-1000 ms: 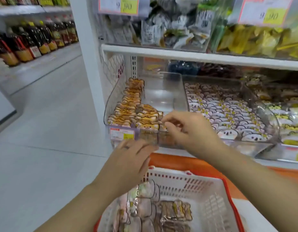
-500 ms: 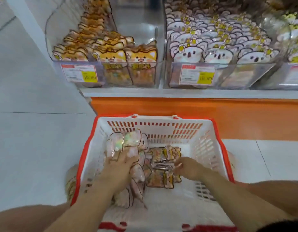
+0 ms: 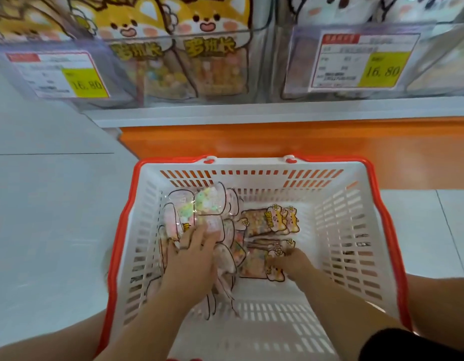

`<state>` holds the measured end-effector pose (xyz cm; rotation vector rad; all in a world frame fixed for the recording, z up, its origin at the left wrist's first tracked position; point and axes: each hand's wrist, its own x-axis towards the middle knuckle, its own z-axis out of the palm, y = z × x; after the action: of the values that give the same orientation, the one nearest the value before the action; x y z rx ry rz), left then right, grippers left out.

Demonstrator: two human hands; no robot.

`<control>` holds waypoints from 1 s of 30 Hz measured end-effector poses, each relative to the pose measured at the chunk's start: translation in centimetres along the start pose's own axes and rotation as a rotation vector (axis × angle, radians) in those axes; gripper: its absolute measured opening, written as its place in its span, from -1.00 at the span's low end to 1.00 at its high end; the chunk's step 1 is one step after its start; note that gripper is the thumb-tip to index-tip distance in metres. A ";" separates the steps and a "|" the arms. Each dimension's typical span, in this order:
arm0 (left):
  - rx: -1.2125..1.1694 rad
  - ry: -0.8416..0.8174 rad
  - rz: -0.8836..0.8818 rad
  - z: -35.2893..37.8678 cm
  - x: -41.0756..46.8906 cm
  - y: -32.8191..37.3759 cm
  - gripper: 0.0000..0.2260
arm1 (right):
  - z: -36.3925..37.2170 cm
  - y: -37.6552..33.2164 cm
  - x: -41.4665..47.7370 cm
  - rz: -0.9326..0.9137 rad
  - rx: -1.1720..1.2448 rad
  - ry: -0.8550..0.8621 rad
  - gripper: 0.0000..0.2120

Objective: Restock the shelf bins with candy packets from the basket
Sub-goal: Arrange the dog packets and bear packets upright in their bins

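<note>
Crinkly clear plastic is what you're dealing with here: the candy packets are light, floppy pouches full of small loose sweets, so they'll sag and slide over each other if you grab them mid-body. I'd guess the best hold is a pinch on the flat sealed edge or the shaped animal-head top, where the film is stiffer. They're not fragile, just slippery in a stack.

All the stock is down in the white slotted plastic basket with the red rim (image 3: 251,175), which sits on the floor right below the shelf. There's a bunch of pale pastel packets (image 3: 199,207) on the left side and the orange fox-print packets (image 3: 267,220) toward the middle. The clear plastic shelf bin (image 3: 259,24) above already shows the matching fox packs at its front.

Both arms reach straight down into the basket. The left hand (image 3: 192,259) lies on the pastel bunch with fingers splayed, pressing on it rather than closed round anything. The right hand (image 3: 294,264) has its fingertips curled down at a fox packet's near edge. It's blurry, so I can't tell if it actually has one pinched.
</note>
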<state>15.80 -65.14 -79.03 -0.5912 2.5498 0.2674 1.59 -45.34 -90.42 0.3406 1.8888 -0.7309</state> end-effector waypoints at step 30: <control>-1.409 -0.506 0.363 -21.4 -12.0 3.7 -0.45 | -14.0 -15.4 -32.7 -1.123 -0.398 -0.213 -0.68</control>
<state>14.22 -63.82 -54.28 -0.3843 1.6093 2.0760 -3.05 -45.51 -51.94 -1.0932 1.8656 -1.0016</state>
